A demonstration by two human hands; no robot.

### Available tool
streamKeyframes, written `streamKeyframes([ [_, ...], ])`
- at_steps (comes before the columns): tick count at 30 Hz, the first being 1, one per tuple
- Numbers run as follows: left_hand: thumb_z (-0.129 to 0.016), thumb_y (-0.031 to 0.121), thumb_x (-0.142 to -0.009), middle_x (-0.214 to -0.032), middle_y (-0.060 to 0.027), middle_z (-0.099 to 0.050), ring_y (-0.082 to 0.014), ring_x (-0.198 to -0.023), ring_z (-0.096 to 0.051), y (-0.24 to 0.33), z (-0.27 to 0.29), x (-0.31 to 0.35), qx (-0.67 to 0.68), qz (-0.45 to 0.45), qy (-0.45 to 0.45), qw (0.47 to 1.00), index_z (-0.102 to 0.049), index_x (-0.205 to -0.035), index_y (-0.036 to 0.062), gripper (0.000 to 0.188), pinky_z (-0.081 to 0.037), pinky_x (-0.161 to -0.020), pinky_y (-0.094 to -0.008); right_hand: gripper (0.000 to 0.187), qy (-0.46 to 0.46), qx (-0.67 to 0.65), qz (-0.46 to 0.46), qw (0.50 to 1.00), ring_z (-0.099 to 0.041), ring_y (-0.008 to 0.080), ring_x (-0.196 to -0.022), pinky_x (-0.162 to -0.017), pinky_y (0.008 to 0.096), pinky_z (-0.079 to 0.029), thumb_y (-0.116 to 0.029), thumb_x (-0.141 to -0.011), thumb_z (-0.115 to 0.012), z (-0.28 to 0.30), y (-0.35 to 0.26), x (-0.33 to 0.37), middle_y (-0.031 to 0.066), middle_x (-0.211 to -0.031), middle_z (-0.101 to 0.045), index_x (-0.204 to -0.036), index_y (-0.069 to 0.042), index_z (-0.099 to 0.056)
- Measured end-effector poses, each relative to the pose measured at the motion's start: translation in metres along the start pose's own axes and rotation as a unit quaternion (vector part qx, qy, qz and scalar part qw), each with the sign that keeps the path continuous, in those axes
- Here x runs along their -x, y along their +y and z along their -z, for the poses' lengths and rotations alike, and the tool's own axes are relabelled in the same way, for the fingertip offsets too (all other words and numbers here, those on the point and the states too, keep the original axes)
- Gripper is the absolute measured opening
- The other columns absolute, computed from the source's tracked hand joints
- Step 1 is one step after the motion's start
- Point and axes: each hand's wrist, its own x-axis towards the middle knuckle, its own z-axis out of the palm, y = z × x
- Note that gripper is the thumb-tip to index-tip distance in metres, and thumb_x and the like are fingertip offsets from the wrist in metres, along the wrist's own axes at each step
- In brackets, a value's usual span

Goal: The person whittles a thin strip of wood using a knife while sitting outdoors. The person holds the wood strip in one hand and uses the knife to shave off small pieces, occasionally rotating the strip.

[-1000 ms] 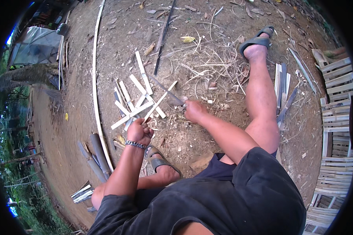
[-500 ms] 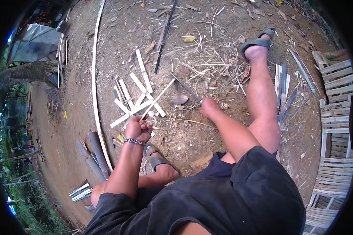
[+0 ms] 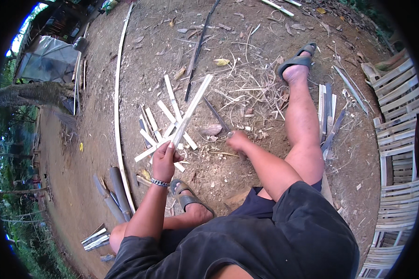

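Observation:
My left hand (image 3: pixel 164 159) is closed on the lower end of a pale bamboo strip (image 3: pixel 193 108), thumb on top. The strip slants up and away to the right, its broad flat face showing. My right hand (image 3: pixel 238 141) grips a long, dark-bladed knife (image 3: pixel 216 113) by its handle, which the fingers mostly hide. The blade points up and left, its tip just right of the strip; I cannot tell whether they touch. Beyond my left hand, several cut bamboo strips (image 3: pixel 166 109) lie crossed on the ground.
Curly shavings (image 3: pixel 251 90) cover the soil ahead. A long pale pole (image 3: pixel 118 93) runs along the left, with dark bamboo lengths (image 3: pixel 119 186) near my left knee. More strips (image 3: pixel 328 109) lie beside my right leg. A slatted bamboo structure (image 3: pixel 398 139) stands at the right.
The strip in my left hand has turned from its narrow edge to its flat face and tilted more upright. My right hand with the knife has shifted slightly left and down. The view has shifted a little.

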Motion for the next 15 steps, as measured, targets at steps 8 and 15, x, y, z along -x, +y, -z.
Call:
streamKeyframes([
  [8,-0.053,0.023,-0.104,-0.076,-0.0035,-0.063,-0.0136,-0.068,-0.065,0.024,-0.062,0.012,0.025,-0.023,-0.119,0.992,-0.060,-0.118,-0.0035,0.031,-0.058,-0.067,-0.0290,0.035,0.056,0.110,0.031,0.992,-0.069,0.0359,-0.093,-0.081,0.0432,-0.055,-0.025,-0.079,-0.068,-0.002,-0.002,0.011,0.0244,-0.102,-0.070,-0.102,0.002,-0.069],
  [15,-0.049,0.016,-0.104,-0.098,-0.0070,-0.067,-0.0204,-0.089,-0.069,0.038,-0.146,0.037,0.229,0.127,-0.293,0.920,-0.053,-0.128,0.0014,0.029,-0.058,-0.080,-0.0352,0.038,0.033,0.051,-0.011,0.998,-0.067,0.0346,-0.110,-0.092,0.0422,-0.053,-0.020,-0.084,-0.066,0.002,-0.011,0.035,0.0234,-0.118,-0.067,-0.116,0.001,-0.067],
])
